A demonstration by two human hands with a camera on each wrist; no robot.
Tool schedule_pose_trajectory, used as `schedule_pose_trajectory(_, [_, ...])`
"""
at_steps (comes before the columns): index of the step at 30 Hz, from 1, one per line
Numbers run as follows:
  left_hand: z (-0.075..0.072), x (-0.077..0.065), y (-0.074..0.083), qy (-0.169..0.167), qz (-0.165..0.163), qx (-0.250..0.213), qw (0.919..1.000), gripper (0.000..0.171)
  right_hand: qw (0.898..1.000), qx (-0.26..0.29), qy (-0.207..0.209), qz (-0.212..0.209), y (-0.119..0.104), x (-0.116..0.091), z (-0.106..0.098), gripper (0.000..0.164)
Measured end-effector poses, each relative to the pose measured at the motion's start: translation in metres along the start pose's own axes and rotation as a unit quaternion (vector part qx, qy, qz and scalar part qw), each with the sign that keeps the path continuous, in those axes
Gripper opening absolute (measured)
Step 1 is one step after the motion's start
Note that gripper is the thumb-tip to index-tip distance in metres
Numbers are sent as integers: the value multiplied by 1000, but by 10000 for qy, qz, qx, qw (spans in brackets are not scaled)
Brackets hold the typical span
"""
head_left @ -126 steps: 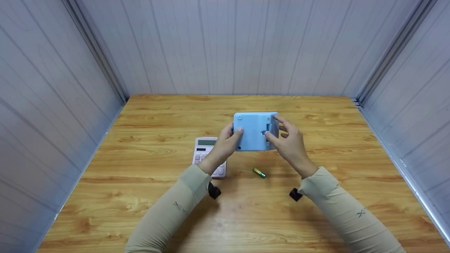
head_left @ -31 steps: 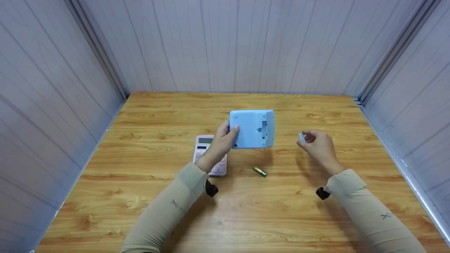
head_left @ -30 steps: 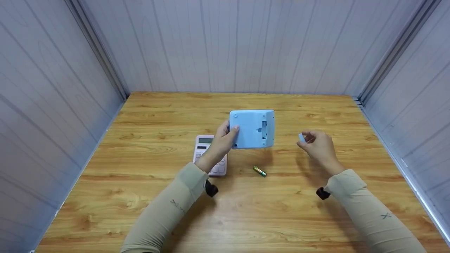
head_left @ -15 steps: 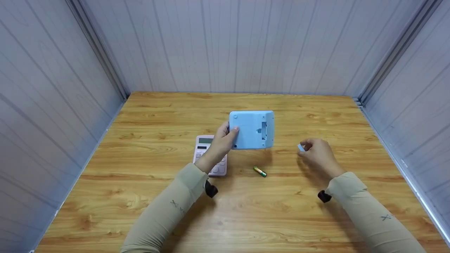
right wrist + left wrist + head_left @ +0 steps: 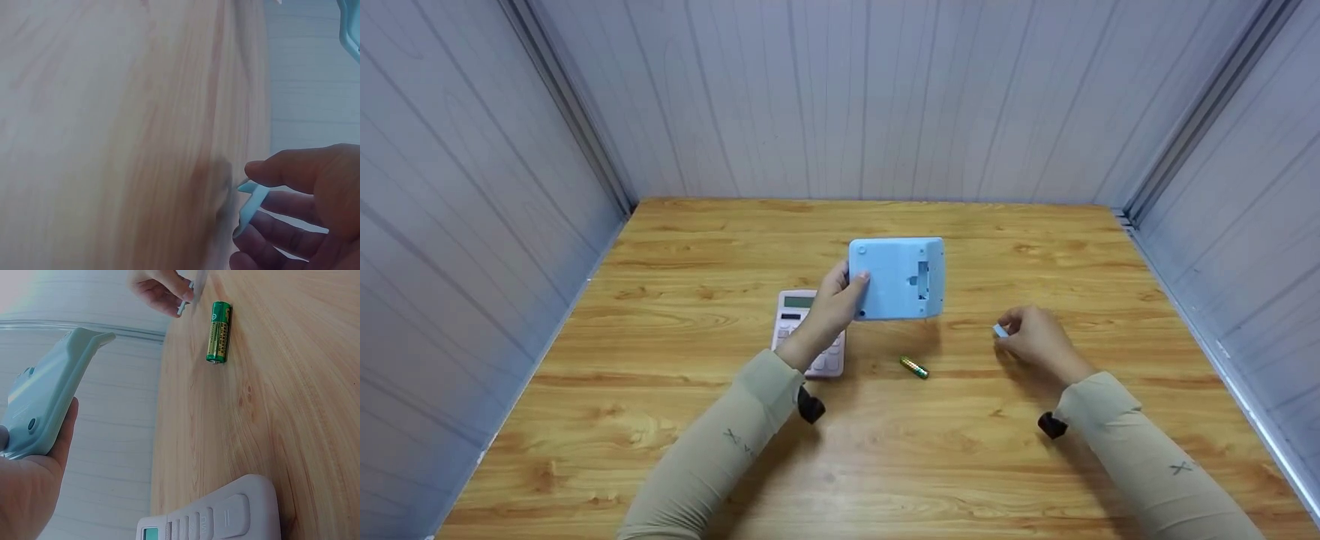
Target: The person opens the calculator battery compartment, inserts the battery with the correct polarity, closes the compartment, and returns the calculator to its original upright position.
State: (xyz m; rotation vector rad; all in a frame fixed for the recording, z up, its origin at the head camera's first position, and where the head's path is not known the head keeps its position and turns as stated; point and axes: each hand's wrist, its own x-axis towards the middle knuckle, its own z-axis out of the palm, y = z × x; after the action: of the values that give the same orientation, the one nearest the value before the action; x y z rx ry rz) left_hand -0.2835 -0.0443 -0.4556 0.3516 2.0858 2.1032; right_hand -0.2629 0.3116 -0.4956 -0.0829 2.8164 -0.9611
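Note:
My left hand [image 5: 834, 304] grips a light blue calculator [image 5: 894, 277] by its left edge, thumb on the back. The calculator is raised above the table, back toward me, and its battery compartment [image 5: 923, 280] is uncovered near the right side. Off to the right, my right hand [image 5: 1037, 337] pinches a small light blue battery cover [image 5: 1000, 330] low over the table. In the right wrist view the cover [image 5: 253, 207] sits between thumb and fingers. A green and gold battery [image 5: 914, 367] lies on the table between the hands.
A pink calculator [image 5: 826, 360] lies face up on the wooden table [image 5: 697, 255], partly hidden under my left forearm. Pale panel walls [image 5: 840, 97] enclose the table at the back and both sides. A black wrist camera [image 5: 1051, 425] hangs below the right sleeve.
Over four seconds ago my right hand was at the calculator's compartment; it has since moved right with the cover off. During the last second it has lowered toward the table. The left hand barely shifts.

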Motion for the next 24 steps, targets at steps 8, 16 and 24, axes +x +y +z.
schedule_pose_trajectory(8, [1, 0, -1, 38, 32, 4, 10000, 45, 9999, -89, -62, -90, 2, 0, 3, 34])
schedule_pose_trajectory(16, [0, 0, -1, 9, 43, -1, 10000, 45, 9994, -260, -205, -51, 1, 0, 2, 33])
schedule_pose_trajectory(24, [0, -1, 0, -6, -30, -46, 10000, 47, 9992, -317, -232, -18, 2, 0, 1, 35])
